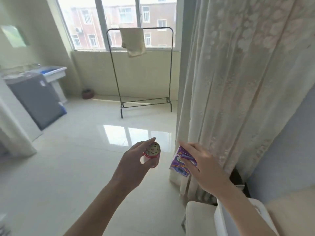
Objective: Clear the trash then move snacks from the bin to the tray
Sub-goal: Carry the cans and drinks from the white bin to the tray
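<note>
My left hand (132, 165) grips a red drink can (152, 155) held out over the tiled floor, its silver top facing up. My right hand (202, 165) holds a purple carton (182, 165) with cartoon print, thumb and fingers wrapped over its upper side. Both hands are stretched forward at about the same height, the can left of the carton. No bin and no tray are in view.
A lace curtain (238, 82) hangs close on the right. A black clothes rack (141, 70) with a towel stands by the window. A grey washing machine (34, 99) and a sink are at the left. A pale cushioned seat (199, 217) sits at the bottom right.
</note>
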Motion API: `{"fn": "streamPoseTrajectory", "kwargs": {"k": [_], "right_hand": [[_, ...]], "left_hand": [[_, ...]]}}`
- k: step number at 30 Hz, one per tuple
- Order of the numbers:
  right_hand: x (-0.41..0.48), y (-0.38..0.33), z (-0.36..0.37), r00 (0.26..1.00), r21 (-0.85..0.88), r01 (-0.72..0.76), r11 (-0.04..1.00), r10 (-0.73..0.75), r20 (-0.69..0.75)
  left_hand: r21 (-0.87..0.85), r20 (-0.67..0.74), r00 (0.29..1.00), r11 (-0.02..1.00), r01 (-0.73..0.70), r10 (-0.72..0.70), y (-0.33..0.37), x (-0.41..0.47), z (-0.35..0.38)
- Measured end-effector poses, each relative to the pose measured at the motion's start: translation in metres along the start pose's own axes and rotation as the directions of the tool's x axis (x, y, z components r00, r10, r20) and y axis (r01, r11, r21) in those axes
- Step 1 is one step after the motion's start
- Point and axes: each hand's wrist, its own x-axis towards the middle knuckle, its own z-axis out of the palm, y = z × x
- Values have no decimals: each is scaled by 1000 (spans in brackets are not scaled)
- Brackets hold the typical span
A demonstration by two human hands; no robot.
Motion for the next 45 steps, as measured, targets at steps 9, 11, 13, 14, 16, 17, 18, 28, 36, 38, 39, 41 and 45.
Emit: {"fn": "streamPoseTrajectory", "kwargs": {"k": [9, 11, 13, 14, 16, 17, 18, 28, 36, 38, 39, 41, 45], "right_hand": [[10, -135, 102, 939, 199, 254, 947, -291, 186], [-5, -172, 123, 918, 226, 287, 931, -335, 213], [-25, -210, 144, 898, 257, 307, 916, -368, 239], [-35, -229, 153, 890, 273, 310, 911, -379, 254], [-59, -264, 171, 871, 301, 314, 901, -399, 286], [-71, -281, 180, 858, 314, 322, 893, -415, 302], [-82, -296, 188, 842, 323, 333, 886, -433, 320], [-170, -462, 254, 609, 488, 498, 717, -690, 391], [-214, -580, 303, 399, 651, 552, 520, -851, 342], [-222, -604, 319, 355, 680, 547, 488, -871, 340], [-225, -616, 327, 329, 689, 554, 468, -883, 335], [-231, -641, 342, 272, 701, 575, 420, -907, 321], [-237, -692, 372, 133, 752, 576, 321, -944, 302]], "left_hand": [[32, -304, 939, 983, 182, -164, -39, -141, -138], [45, -353, 917, 976, 215, -185, -45, -183, -165], [57, -390, 898, 968, 245, -204, -50, -229, -189], [64, -407, 889, 964, 259, -212, -51, -252, -200], [75, -439, 869, 954, 289, -229, -52, -300, -221], [81, -461, 855, 948, 307, -237, -52, -324, -230], [92, -485, 839, 940, 328, -245, -51, -348, -240], [77, -719, 602, 821, 566, -348, -35, -560, -316], [-24, -848, 360, 708, 706, -388, -27, -676, -352], [-69, -869, 293, 684, 726, -399, -28, -698, -359], [-85, -879, 261, 669, 738, -399, -29, -709, -363], [-101, -900, 201, 634, 767, -387, -32, -728, -373], [-164, -926, 78, 578, 799, -370, -42, -757, -396]]}}
